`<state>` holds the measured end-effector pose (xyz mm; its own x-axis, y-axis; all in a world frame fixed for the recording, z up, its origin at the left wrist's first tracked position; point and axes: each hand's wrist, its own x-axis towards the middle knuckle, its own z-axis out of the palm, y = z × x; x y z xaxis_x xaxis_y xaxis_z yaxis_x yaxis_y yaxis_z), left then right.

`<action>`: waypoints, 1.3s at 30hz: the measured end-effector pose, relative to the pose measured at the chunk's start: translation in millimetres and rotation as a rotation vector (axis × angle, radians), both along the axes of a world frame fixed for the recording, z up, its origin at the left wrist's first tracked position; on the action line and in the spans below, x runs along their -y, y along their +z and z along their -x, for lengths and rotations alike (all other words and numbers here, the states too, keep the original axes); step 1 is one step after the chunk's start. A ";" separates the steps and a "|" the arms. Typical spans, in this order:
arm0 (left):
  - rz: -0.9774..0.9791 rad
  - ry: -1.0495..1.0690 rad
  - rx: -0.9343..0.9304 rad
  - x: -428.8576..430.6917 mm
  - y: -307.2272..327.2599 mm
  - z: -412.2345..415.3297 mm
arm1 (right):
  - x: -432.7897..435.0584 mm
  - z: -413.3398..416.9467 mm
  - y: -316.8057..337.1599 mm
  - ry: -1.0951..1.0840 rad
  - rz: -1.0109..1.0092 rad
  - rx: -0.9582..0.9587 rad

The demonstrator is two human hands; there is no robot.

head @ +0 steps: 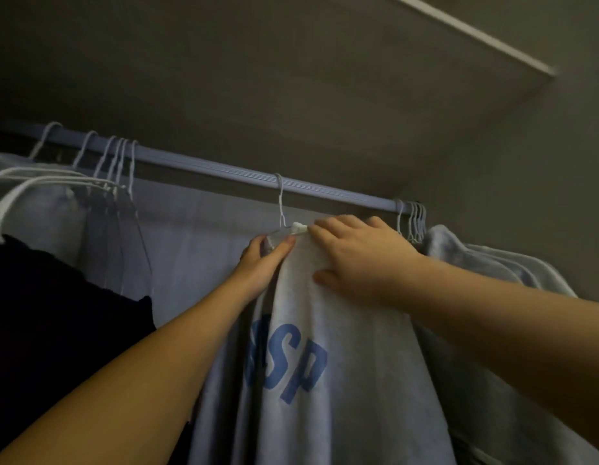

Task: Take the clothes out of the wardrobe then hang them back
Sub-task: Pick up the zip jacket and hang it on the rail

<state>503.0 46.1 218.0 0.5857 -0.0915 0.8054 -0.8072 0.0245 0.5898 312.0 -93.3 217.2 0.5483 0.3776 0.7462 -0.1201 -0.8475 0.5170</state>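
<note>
On the rail (224, 169) the grey sweatshirt (352, 380) already hung. The left hand (263, 263) pinched its shoulder; the right hand (357, 260) lay flat on it.

Hanger (280, 199) mostly under the grey sweatshirt (341, 330); its blue lettering (300, 375) perhaps partly in a fold.

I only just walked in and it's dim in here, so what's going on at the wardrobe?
A person is handling a grey garment with blue lettering, which hangs from a wire hanger hooked on the rail. The left hand pinches the fabric just below the hanger's neck, and the right hand lies flat over the garment's top. More hangers are bunched at both ends of the rail. One picture cannot tell whether the garment is coming off or has just gone back on.
</note>
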 end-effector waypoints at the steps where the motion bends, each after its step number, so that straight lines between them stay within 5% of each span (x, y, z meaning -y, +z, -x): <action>1: 0.003 0.000 -0.004 4.7 -0.5 0.8 | 3.1 0.9 -1.3 -0.043 0.007 -0.028; 21: -0.186 -0.073 -0.086 191.6 -2.7 12.1 | 135.0 20.8 -8.2 -0.479 -0.056 -0.086; 31: -0.248 -0.036 -0.046 230.8 -8.9 3.2 | 168.6 9.8 -24.8 -0.456 -0.061 0.013; 39: -0.415 0.114 -0.008 183.6 -8.5 16.6 | 156.4 15.9 -17.8 -0.394 -0.154 -0.063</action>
